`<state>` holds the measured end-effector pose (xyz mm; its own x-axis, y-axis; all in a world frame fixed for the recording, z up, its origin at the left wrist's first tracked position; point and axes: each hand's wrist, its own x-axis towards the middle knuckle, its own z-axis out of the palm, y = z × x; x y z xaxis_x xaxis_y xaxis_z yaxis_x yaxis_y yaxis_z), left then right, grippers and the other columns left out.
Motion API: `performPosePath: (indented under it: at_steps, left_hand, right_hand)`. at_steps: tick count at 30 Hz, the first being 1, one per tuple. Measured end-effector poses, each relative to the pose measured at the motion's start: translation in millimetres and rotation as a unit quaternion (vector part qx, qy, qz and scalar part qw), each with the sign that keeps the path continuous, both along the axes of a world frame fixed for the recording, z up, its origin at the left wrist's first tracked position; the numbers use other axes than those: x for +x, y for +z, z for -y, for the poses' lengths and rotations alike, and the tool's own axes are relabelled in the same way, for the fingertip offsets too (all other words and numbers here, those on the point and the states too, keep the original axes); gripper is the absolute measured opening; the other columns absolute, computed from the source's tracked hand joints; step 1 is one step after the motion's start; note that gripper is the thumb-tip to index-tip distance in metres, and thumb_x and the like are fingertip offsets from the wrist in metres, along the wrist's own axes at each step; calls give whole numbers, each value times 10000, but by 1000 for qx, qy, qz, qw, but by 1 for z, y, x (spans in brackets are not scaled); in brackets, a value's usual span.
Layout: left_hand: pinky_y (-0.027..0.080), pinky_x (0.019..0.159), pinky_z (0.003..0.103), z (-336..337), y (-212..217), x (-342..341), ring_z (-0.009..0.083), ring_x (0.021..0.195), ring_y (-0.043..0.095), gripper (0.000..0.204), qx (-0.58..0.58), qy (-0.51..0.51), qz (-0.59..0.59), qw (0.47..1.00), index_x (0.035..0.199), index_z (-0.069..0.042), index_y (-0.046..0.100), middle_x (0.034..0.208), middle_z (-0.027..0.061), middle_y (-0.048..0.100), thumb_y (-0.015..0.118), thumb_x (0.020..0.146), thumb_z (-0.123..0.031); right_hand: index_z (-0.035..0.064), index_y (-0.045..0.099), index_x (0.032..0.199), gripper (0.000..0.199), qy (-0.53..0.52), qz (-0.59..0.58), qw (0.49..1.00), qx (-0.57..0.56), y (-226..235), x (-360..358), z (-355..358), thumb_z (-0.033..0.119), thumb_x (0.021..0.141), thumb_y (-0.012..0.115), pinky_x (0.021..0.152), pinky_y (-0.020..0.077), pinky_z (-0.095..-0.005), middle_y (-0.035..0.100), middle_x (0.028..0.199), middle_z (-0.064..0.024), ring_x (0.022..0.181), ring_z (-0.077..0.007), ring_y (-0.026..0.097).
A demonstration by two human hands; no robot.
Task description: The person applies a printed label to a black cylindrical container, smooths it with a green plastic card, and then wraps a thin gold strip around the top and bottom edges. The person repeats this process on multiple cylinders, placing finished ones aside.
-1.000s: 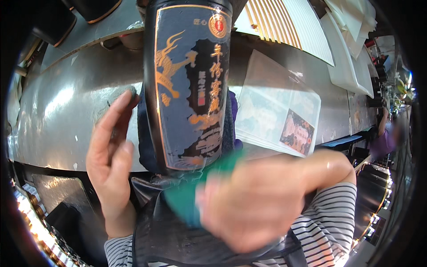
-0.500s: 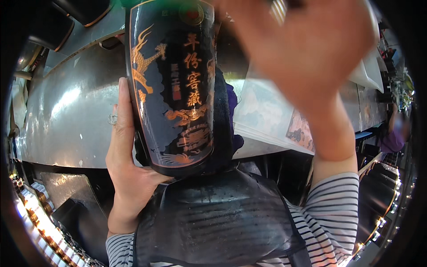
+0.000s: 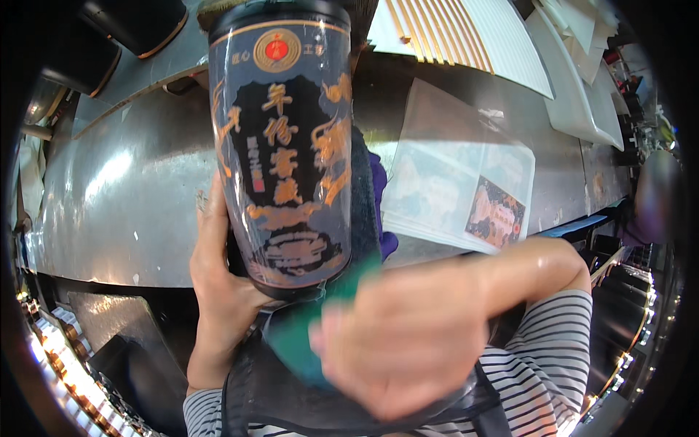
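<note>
A tall black jar [image 3: 298, 167] with gold and orange designs and a red round emblem lies tilted in front of me, its narrower end toward me. My left hand [image 3: 222, 269] grips its left side near that end, thumb by the base, other fingers partly hidden behind it. Dark cloth [image 3: 368, 197] and purple fabric [image 3: 386, 207] show under its right side. Blurred by motion, my right hand [image 3: 408, 328] is closed on a flat green scraper-like piece [image 3: 298, 339], just below the jar's near end and over my black apron [image 3: 266, 400].
Translucent sheets [image 3: 429, 182] with a printed decal [image 3: 496, 215] lie right of the jar on the metal table [image 3: 95, 204]. White sheets with gold strips [image 3: 466, 44] and a white tray [image 3: 575, 87] sit farther back. Dark jars [image 3: 145, 25] stand at the far left.
My right hand has swept from the jar's far end down toward me with the green piece. The jar has turned slightly, bringing its emblem into full view; my left hand has shifted slightly right.
</note>
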<state>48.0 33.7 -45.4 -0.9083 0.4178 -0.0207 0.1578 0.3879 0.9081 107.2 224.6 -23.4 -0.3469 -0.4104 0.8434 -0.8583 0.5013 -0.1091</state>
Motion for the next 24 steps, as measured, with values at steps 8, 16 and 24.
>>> performPosePath:
  at_steps: [8,16,24]
  left_hand:
    - [119,1116,488,10,7,-16,381,1385,222,839,-117,-144,-169,968,1355,1,412,1425,200,374,793,678,-316]
    - [277,1061,412,8,-7,-5,364,1314,331,725,-21,-11,62,998,1276,42,466,1405,217,381,795,649,-114]
    - [347,987,351,3,3,-11,274,1222,392,639,-39,-49,61,996,1231,29,509,1313,167,454,780,658,-52]
  right_hand:
    - [-4,627,798,104,-75,7,996,51,21,-29,-17,93,772,655,550,487,-244,620,756,-70,639,-155,596]
    - [83,611,858,163,-106,-43,991,-76,-2,-81,-36,190,736,594,480,459,-262,622,762,-80,576,-148,562]
    - [10,591,942,201,-211,225,924,-225,23,-67,-50,23,779,708,592,481,-236,650,869,-52,668,-98,580]
